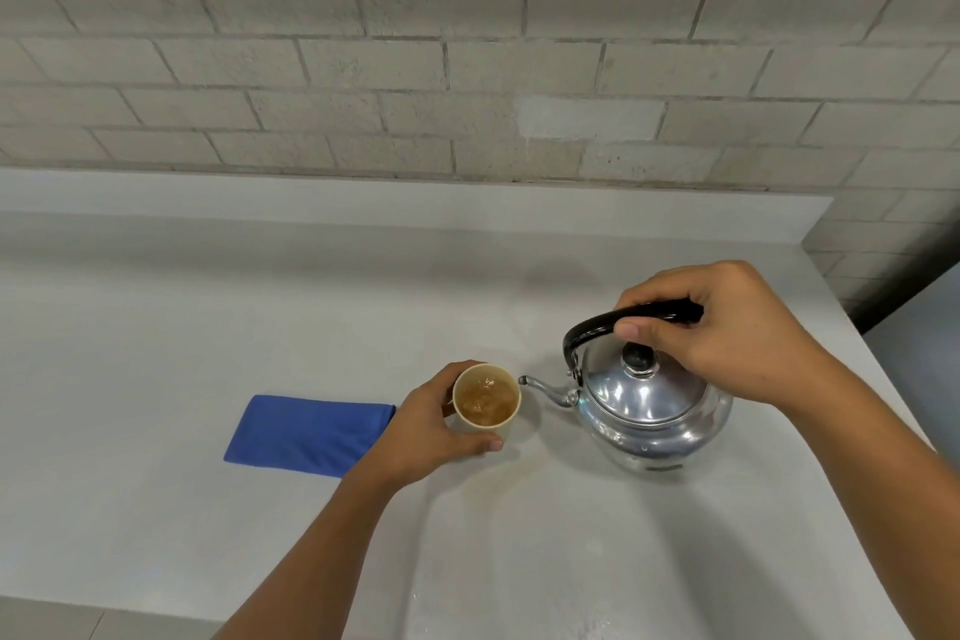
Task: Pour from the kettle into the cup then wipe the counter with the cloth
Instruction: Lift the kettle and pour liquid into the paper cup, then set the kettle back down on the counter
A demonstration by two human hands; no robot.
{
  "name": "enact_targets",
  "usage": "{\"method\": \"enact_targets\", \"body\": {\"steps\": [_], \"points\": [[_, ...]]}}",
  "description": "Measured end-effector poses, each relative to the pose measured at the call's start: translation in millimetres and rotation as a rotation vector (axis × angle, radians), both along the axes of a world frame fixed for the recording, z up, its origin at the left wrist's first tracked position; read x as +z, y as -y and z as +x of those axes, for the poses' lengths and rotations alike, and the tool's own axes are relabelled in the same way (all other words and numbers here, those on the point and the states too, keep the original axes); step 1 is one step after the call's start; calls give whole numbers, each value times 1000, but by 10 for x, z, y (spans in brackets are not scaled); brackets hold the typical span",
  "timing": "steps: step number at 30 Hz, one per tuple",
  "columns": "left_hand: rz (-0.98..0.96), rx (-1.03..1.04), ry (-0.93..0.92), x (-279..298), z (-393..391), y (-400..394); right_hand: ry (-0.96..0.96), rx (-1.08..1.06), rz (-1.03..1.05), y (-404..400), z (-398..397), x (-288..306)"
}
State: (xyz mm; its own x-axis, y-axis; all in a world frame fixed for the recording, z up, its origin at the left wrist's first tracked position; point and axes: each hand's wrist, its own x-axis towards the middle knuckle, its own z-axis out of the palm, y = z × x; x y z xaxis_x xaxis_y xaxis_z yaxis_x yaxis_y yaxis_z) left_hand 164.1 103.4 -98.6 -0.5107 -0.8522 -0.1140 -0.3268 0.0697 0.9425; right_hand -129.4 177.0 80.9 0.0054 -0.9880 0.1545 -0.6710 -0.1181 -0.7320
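A person's right hand (737, 333) is closing its grip around the black handle (623, 320) of one shiny metal kettle (654, 411), fingers curled over the top and thumb pressing in from the near side. The kettle is sitting upright on the pale worktop (208, 307), its lid (641, 390) in place, and its spout (545, 389) is pointing left, straight at the cup (485, 403); the tip of the spout is lying just beside the cup's rim, and whether the two are touching cannot be told. The handle's long axis is running left to right, in line with the spout.

The left hand (431, 429) is wrapping a half-open grip around the side of the single cream cup, thumb on the near wall and fingers on the far wall. The cup is standing upright to the left of the kettle and is holding brown liquid (484, 403) with a rippled surface.

One blue cloth (306, 434) is lying flat and folded further left of the cup, behind the left wrist, its long axis running left to right. A wall of pale bricks (467, 68) is rising behind the worktop.
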Motion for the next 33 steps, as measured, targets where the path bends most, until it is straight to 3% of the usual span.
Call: {"method": "enact_targets", "body": {"steps": [7,11,19,33], "points": [[-21,-38,27,194,102,34,145,-66,-20,-70,-139,-110],[-198,47,-84,517,127,127,171,-75,-47,-66,-211,-105],[-294,-80,-131,1096,-522,218,177,-114,-54,132,-351,-69],[-359,46,-68,986,-1358,549,188,-132,-26,600,-593,-359]]}}
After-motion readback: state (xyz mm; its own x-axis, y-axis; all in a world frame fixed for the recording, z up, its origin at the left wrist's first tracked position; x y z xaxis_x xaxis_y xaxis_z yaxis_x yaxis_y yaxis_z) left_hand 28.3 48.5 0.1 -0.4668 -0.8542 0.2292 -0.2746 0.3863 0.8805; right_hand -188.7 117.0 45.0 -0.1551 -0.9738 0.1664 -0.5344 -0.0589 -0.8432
